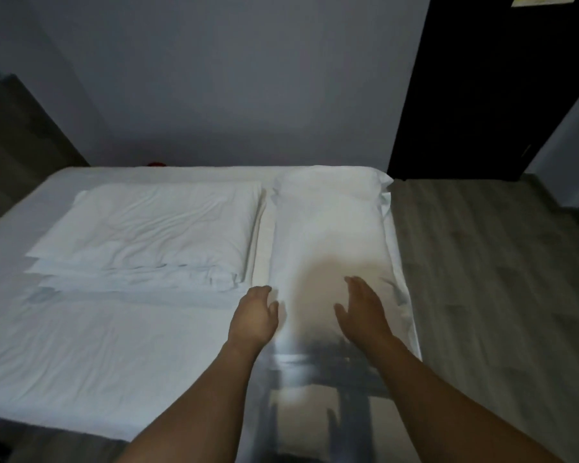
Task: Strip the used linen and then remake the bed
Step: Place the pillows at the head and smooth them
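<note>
Currently the near pillow point(328, 228) lies lengthwise along the right edge of the bed point(97, 345), beside a second pillow point(154, 225) on the white sheet point(81, 329). The left hand point(253, 315) and right hand point(365, 309) are both spread with straight fingers, holding nothing; whether they touch it is unclear. Risk, as judged: pressing outward could slide the pillow off the edge onto the floor point(482, 262), and smoothing may drag the sheet into wrinkles.
</note>
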A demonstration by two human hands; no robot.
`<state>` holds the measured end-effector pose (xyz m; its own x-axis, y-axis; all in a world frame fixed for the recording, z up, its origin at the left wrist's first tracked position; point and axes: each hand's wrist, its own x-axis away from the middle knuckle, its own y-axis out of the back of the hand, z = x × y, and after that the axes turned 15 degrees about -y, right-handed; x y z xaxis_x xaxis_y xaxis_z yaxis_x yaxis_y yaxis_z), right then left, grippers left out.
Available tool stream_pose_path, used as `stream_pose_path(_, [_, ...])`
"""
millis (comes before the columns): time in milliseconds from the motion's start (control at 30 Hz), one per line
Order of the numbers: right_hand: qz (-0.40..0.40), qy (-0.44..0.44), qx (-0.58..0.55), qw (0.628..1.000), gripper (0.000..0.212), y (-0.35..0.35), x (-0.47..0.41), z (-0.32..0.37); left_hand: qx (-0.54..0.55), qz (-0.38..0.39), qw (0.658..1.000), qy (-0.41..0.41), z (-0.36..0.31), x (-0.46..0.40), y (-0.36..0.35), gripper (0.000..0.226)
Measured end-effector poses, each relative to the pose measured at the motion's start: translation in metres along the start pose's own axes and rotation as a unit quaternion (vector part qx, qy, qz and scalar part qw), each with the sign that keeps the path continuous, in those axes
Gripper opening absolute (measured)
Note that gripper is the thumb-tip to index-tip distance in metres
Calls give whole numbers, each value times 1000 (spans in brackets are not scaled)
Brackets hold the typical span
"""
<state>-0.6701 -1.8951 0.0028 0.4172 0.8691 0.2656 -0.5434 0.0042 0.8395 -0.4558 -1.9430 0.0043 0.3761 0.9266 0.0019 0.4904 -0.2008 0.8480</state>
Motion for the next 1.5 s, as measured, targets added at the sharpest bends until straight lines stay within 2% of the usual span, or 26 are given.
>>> stream_pose_path(100, [-54, 48, -30, 997, 60, 8, 3, 36, -71, -58, 994, -56, 7, 3, 20, 41])
stream_pose_path(200, [-61, 75, -55, 994, 57, -1, 10, 69, -136, -60, 985, -87, 23, 8, 32, 41])
stream_pose_path(467, [-20, 114, -28, 993, 59, -66, 34, 145, -159, -55, 983, -72, 98, 32, 76, 42])
stream_pose_path(633, [-40, 123, -31, 991, 58, -109, 52, 213, -188, -61, 978, -68, 186, 52, 133, 48])
stream_pose_path(767, [-51, 156, -28, 986, 59, -157, 66, 285, -182, -39, 982, -21, 258, 63, 178, 52])
stream_pose_path(900, [-27, 172, -12, 985, 60, -198, 84, 342, -194, -26, 981, -19, 319, 90, 200, 51])
stream_pose_path(1000, [-19, 182, 33, 983, 62, -212, 82, 365, -196, 8, 981, 3, 344, 95, 221, 54])
stream_pose_path(1167, [-24, 168, 75, 983, 64, -233, 65, 402, -201, -24, 979, 27, 383, 94, 247, 53])
stream_pose_path(1400, [34, 182, 109, 977, 68, -290, 60, 462, -258, 12, 966, 27, 468, 107, 282, 54])
stream_pose_path(1500, [19, 160, 140, 977, 70, -299, 40, 474, -274, 34, 961, 1, 503, 75, 303, 62])
